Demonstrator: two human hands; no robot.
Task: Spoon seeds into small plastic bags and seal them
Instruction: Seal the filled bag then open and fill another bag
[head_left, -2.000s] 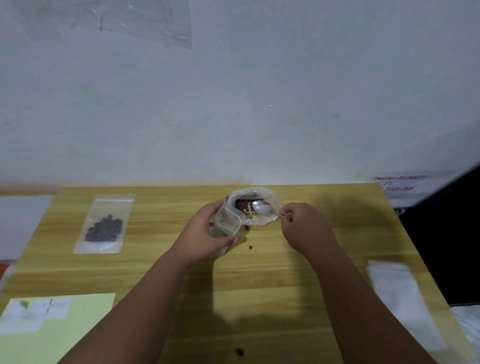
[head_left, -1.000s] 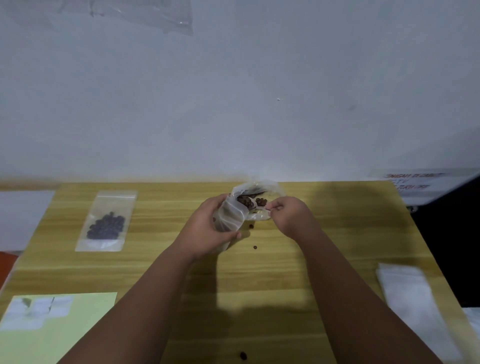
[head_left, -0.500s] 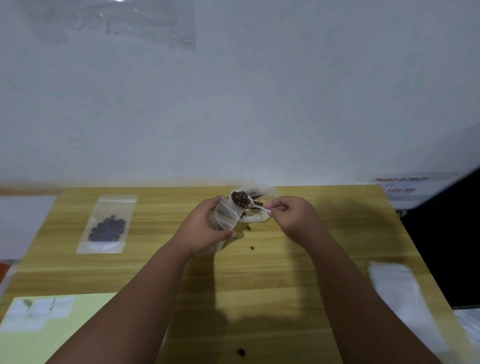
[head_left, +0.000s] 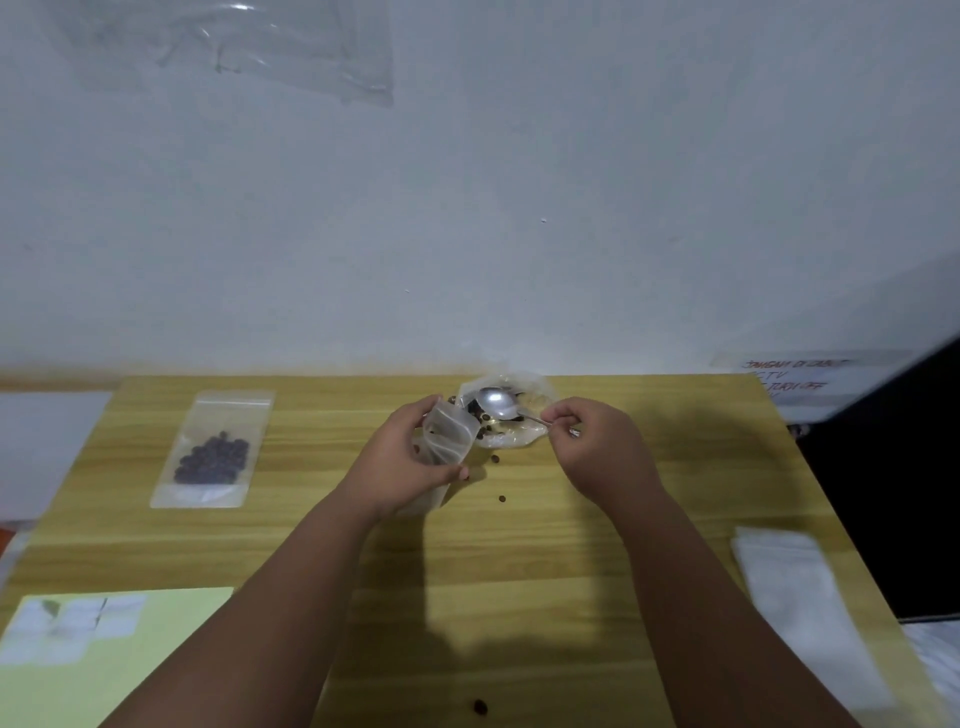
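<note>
Looking down from the head view: left hand (head_left: 410, 462) grips a small bag (head_left: 449, 434) with its mouth open, mid-frame. Right hand (head_left: 597, 447) pinches the spoon (head_left: 498, 402) handle, shiny bowl over the big seed bag (head_left: 511, 439) just behind. A filled bag (head_left: 213, 449) lies flat at the left of the worktop (head_left: 519, 571), and there are a few loose seeds (head_left: 502, 498) near centre.

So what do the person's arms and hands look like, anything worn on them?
The left hand and right hand are bare: no gloves, and no ring, watch or bracelet that I can make out. The left forearm and right forearm are uncovered to the frame edge; no sleeve visible.
</note>
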